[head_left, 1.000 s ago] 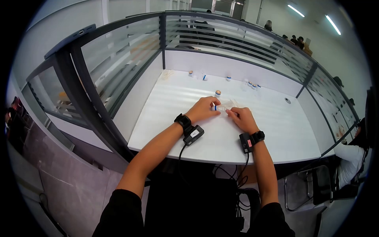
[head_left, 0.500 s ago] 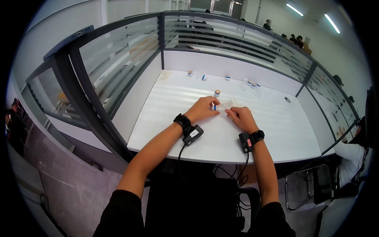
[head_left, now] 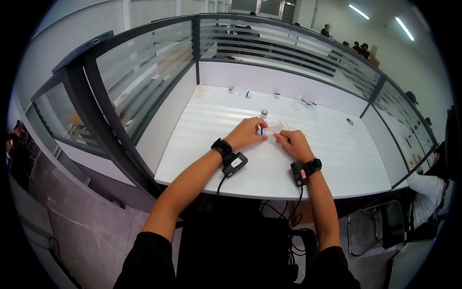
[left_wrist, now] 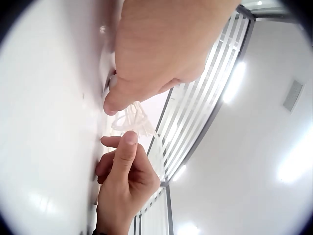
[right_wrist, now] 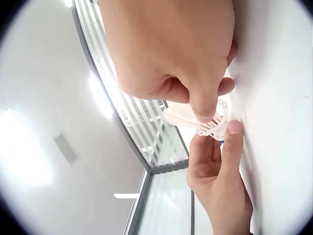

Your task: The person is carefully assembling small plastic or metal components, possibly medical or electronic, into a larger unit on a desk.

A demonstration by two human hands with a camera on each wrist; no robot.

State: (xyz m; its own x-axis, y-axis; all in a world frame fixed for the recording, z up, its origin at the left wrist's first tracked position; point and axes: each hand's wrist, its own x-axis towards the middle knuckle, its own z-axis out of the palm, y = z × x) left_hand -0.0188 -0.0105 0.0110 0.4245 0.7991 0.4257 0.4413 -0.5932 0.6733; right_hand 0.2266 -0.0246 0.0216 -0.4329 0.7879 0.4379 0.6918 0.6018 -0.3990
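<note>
Between the hands lies a translucent white lacy piece (right_wrist: 226,110) with thin pale strips fanning out, at the middle of the desk in the head view (head_left: 278,128). My left hand (head_left: 246,133) grips a small container with a blue band (head_left: 260,131), lying on its side at the near end of the piece; my fingers hide most of it. From the right, my right hand (head_left: 296,144) pinches the piece, thumb on the strips in the right wrist view. Just beyond the left hand a small container with an orange-brown top (head_left: 264,113) stands upright.
Several small blue-banded containers (head_left: 277,95) are spread along the back of the white desk (head_left: 216,168). Pale strips (head_left: 202,90) lie in the back left corner, and a round cable hole (head_left: 350,122) is at the right. Partition panels enclose the desk; a person sits at the far right.
</note>
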